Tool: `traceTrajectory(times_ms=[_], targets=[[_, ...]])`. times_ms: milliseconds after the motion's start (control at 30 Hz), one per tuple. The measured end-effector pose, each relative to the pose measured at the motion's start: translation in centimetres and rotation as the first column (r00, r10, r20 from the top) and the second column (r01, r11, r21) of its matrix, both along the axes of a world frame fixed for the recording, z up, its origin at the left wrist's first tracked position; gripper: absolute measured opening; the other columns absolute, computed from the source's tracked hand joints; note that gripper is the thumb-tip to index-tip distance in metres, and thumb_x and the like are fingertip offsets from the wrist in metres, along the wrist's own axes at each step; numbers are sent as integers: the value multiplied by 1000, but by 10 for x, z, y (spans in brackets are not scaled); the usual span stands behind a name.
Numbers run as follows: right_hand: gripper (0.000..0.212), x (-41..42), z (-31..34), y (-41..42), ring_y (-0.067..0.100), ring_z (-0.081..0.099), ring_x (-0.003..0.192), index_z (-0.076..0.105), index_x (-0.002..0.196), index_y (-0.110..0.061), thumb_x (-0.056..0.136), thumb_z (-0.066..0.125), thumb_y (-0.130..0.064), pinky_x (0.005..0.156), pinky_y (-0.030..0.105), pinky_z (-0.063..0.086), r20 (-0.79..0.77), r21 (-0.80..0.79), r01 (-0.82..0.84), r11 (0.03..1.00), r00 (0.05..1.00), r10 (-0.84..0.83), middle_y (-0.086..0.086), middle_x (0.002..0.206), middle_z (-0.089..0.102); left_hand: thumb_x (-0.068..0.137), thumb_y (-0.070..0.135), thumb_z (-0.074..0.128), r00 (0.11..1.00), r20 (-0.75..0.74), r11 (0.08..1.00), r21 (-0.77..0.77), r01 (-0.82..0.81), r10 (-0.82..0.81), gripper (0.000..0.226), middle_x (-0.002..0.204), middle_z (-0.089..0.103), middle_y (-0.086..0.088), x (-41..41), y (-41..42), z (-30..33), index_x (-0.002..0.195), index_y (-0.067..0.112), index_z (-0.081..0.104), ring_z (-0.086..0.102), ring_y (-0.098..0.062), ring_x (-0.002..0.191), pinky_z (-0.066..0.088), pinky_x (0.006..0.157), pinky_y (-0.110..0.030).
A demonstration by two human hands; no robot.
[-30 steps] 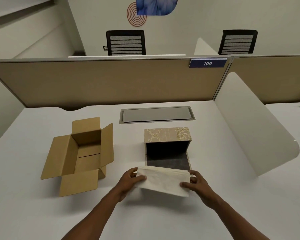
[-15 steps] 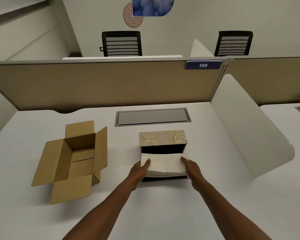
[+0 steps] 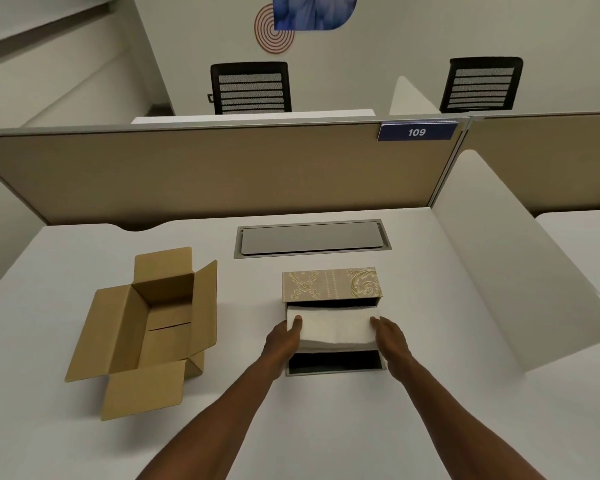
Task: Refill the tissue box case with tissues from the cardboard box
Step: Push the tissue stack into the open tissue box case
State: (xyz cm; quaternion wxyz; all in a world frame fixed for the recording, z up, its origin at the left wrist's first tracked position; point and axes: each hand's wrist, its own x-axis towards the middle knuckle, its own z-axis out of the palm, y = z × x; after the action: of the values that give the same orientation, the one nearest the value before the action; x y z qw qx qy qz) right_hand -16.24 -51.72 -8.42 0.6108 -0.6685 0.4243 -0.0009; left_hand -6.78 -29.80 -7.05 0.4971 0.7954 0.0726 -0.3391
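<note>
A white stack of tissues [image 3: 333, 329] is held between my left hand [image 3: 283, 342] on its left end and my right hand [image 3: 390, 339] on its right end. The stack sits over the opened tissue box case [image 3: 329, 284], a beige patterned box with a dark inside, just below its upright patterned wall. The case's dark flap [image 3: 335, 362] lies flat on the desk under the stack. To the left stands the brown cardboard box [image 3: 146, 327], flaps spread open, with nothing visible inside.
The white desk [image 3: 309, 420] has a grey cable hatch [image 3: 312, 237] behind the case. A beige partition [image 3: 205, 174] closes the back. A white curved divider [image 3: 520, 271] stands along the right side. Two black chairs stand beyond the partition.
Both hands carried the tissue stack from the desk in front of the case forward and over its open inside. The camera has tilted slightly.
</note>
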Motion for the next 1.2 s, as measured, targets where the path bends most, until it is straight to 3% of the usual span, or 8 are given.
traceTrajectory(times_ms=[167,267,367,500,800,967,1100,1200], targets=[[39,2,-1,-8,27,62,111,66,126,-9,106,48,-37,98,43,50,-17,-71,-37,997,999,36,8,124,68,103,49,39,988,130,996,33,-83,78,58,157,38,-5,-5,-10,5,155,23,31,39,-28,142,36,113,-39],[29,3,7,-9,23,61,109,67,113,-18,106,47,-38,102,45,49,36,8,-51,999,998,51,4,120,66,105,46,35,990,95,992,51,-112,107,56,154,41,-8,-6,-12,3,152,16,35,42,-29,138,38,111,-39],[41,4,4,-14,25,53,127,58,135,-15,104,49,-42,115,51,41,29,61,-52,997,998,50,0,134,57,106,45,30,994,68,993,76,-86,81,56,152,44,-11,-2,-10,-1,150,12,38,44,-30,136,38,111,-40],[43,3,-14,-19,28,60,120,59,136,-14,106,40,-38,106,45,49,-23,-14,-157,988,987,156,12,135,63,107,43,28,996,69,994,89,-56,50,54,148,48,-11,3,-8,-5,149,11,40,48,-28,130,40,104,-34],[35,3,-2,-7,28,61,112,64,124,-9,110,38,-27,98,41,50,10,-138,-148,979,989,150,11,121,67,109,35,29,994,111,992,127,-16,2,42,133,56,-14,0,-6,-2,129,9,54,47,-18,101,36,89,-29],[35,4,-4,-4,24,59,101,65,112,-6,110,36,-24,86,33,43,21,-132,-76,988,997,79,9,111,66,108,36,29,993,119,991,133,-20,4,47,132,57,-15,0,-7,-2,134,3,52,47,-19,101,39,90,-30],[37,9,-6,2,26,58,93,62,97,-8,110,33,-26,80,33,41,-30,-249,-51,967,999,45,11,101,66,108,39,27,994,112,991,130,-25,10,50,137,54,-12,-3,-8,-2,140,6,48,52,-26,115,40,96,-32],[40,17,-6,10,29,59,94,62,98,-7,110,30,-28,84,35,43,-60,-312,-7,950,998,-12,14,103,67,108,41,25,993,120,991,132,-23,8,51,132,57,-12,-5,-8,-2,135,6,51,50,-21,103,42,94,-32]])
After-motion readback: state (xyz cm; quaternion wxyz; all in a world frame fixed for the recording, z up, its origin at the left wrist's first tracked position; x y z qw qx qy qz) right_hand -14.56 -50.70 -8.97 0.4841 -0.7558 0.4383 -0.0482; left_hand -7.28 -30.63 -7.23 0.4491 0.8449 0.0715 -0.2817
